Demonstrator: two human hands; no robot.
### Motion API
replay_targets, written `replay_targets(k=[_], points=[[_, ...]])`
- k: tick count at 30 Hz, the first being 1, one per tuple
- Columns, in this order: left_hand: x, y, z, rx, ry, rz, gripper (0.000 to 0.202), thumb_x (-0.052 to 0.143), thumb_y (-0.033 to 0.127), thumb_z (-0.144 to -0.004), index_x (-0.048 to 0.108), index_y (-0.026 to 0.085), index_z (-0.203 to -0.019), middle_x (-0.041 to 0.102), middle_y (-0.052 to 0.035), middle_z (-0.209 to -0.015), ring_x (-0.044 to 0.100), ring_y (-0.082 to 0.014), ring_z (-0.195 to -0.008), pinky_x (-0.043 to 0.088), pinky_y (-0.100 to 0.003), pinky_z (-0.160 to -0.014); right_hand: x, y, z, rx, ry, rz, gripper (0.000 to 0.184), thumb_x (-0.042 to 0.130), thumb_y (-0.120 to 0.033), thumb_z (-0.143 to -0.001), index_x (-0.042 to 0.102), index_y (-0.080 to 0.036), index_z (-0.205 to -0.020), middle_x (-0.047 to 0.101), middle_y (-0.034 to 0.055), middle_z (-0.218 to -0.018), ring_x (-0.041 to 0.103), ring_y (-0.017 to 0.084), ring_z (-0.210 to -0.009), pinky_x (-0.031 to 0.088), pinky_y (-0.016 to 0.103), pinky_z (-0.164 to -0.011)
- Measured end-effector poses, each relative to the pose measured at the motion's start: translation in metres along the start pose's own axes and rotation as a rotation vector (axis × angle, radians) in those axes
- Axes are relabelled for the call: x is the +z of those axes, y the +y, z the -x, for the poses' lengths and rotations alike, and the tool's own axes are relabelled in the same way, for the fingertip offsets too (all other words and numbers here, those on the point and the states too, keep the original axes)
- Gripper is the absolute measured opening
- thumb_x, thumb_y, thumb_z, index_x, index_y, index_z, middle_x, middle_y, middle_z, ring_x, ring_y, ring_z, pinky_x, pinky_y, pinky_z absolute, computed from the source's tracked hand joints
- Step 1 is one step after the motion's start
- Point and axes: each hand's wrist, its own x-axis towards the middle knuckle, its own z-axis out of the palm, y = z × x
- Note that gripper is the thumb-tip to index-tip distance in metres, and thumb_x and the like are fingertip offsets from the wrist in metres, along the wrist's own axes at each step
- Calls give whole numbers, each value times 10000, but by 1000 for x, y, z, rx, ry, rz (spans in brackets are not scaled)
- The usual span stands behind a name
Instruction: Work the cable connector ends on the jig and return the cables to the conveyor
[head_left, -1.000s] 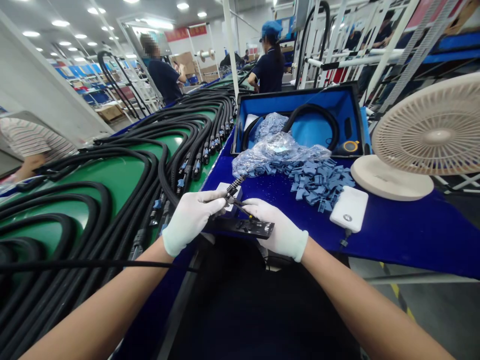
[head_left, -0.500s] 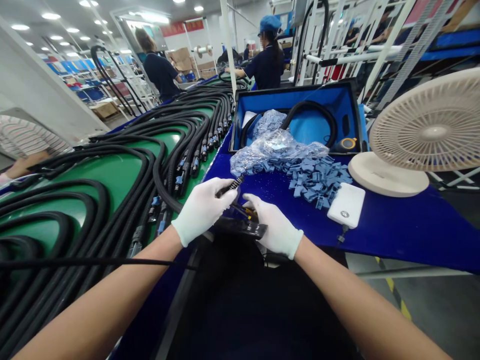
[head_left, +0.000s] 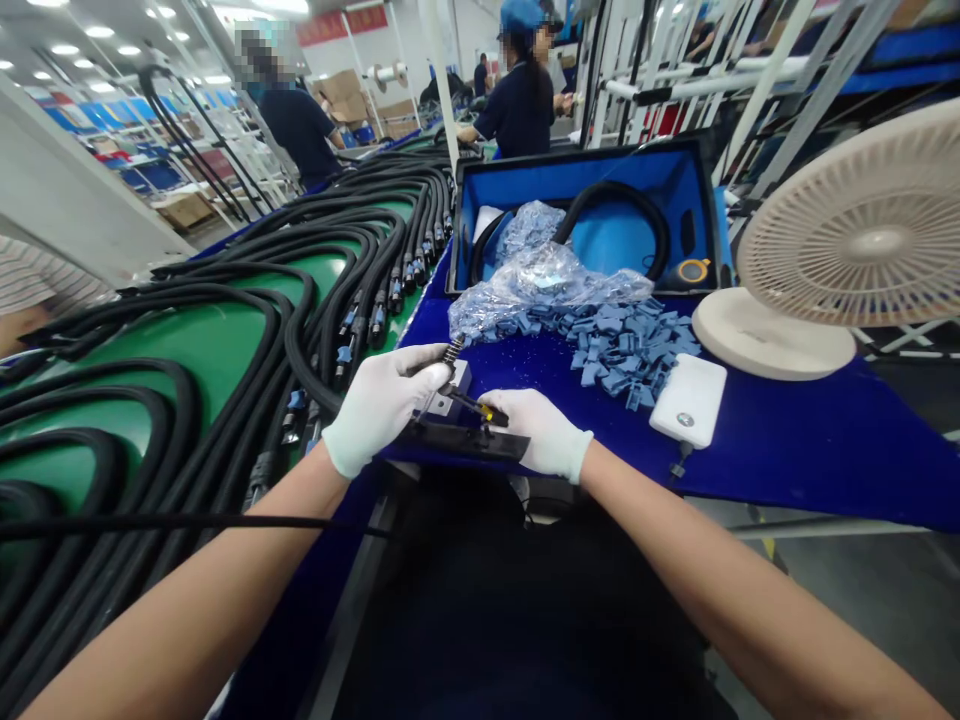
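My left hand (head_left: 381, 402), in a white glove, pinches a black hose end with a ribbed, coil-like tip (head_left: 452, 352) that points up and away. Just beside its fingers stands a grey metal block with holes (head_left: 450, 390). My right hand (head_left: 534, 430), gloved too, is closed around a slim dark tool with a yellow mark (head_left: 489, 412), whose other end reaches toward the left fingers. Its fingertips are partly hidden. Below both hands runs a glossy black strip (head_left: 469, 441) along the table's edge. A pile of blue plastic clips (head_left: 630, 345) lies beyond the right hand.
Black hoses (head_left: 247, 330) with blue-clipped ends cover the green surface at left. A blue bin (head_left: 622, 230) holding a hose stands behind crumpled clear plastic (head_left: 551, 280). A beige fan (head_left: 874, 240) and a white power bank (head_left: 688, 400) are at right. Two co-workers stand farther back.
The left hand has shifted left and tilted the ribbed tip more upright, uncovering the metal block. The right hand's thumb and fingers have closed in on the dark tool. The view has moved slightly.
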Motion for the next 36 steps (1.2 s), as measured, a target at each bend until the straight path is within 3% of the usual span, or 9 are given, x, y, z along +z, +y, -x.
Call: replay_targets(k=[4, 8, 10, 15, 20, 28, 30, 34, 36], points=[[2, -3, -5, -12, 89, 203, 554, 762, 436, -810, 717, 122, -1263, 771, -102, -1079, 714, -243, -901, 571, -333, -818, -28, 12, 13, -12, 32, 21, 311, 584, -104, -858, 681, -180, -1144, 715, 98, -1152, 650, 250, -1078, 465, 361, -961], [3, -1, -2, -6, 66, 250, 581, 743, 439, -836, 674, 146, -1333, 765, -93, -1071, 703, -216, -847, 566, -326, -788, -32, 10, 30, 123, 206, -17, 699, 816, -252, -726, 584, -167, -1380, 595, 162, -1382, 537, 326, -1288, 407, 494, -1108], [3, 4, 3, 34, 35, 201, 522, 736, 403, -847, 690, 181, -1317, 754, -80, -1161, 705, -246, -976, 559, -335, -876, -24, -5, 37, 179, 168, -264, 789, 851, -351, -706, 549, -207, -1421, 633, 128, -1321, 616, 297, -1173, 483, 471, -1038], [4, 10, 12, 226, -212, -117, 311, 708, 294, -856, 780, 229, -1151, 750, -36, -1161, 676, -257, -1101, 511, -358, -1001, 0, -38, 40, 330, 198, -827, 479, 723, -291, -830, 582, -210, -1281, 713, 49, -1000, 706, 211, -841, 585, 378, -819], [4, 9, 12, 279, -411, -217, 272, 692, 291, -868, 795, 296, -1119, 735, -12, -1023, 671, -231, -976, 534, -354, -881, 0, -38, 32, 318, 229, -905, 672, 731, -143, -732, 519, -236, -1363, 676, 59, -1159, 704, 232, -966, 586, 384, -894], [9, -7, 16, 648, -388, -341, 212, 638, 301, -922, 802, 233, -1039, 668, -66, -910, 607, -206, -855, 500, -344, -765, -3, -42, 30, 257, 103, -1016, 849, 758, -91, -645, 455, -220, -1427, 668, 27, -1041, 695, 200, -752, 604, 369, -744], [9, -13, 10, 568, -443, -270, 311, 689, 313, -880, 754, 238, -1175, 679, -64, -998, 620, -211, -903, 517, -349, -811, -1, -43, 31, 238, 101, -987, 837, 756, -86, -646, 476, -216, -1423, 681, 28, -1039, 688, 198, -761, 595, 363, -732], [15, -16, -1, 218, -471, -145, 1021, 831, 271, -661, 373, 211, -1571, 663, -70, -1141, 655, -203, -857, 547, -340, -784, 3, -42, 31, 216, 214, -838, 775, 760, -57, -627, 560, -197, -1363, 716, 34, -1029, 681, 222, -919, 561, 368, -848], [18, -15, 3, 171, -377, -148, 1012, 842, 269, -628, 418, 206, -1545, 670, -62, -1107, 660, -204, -839, 547, -338, -774, 4, -40, 30, 234, 272, -807, 711, 766, -61, -619, 607, -190, -1299, 726, 37, -1036, 680, 229, -963, 554, 372, -879]])
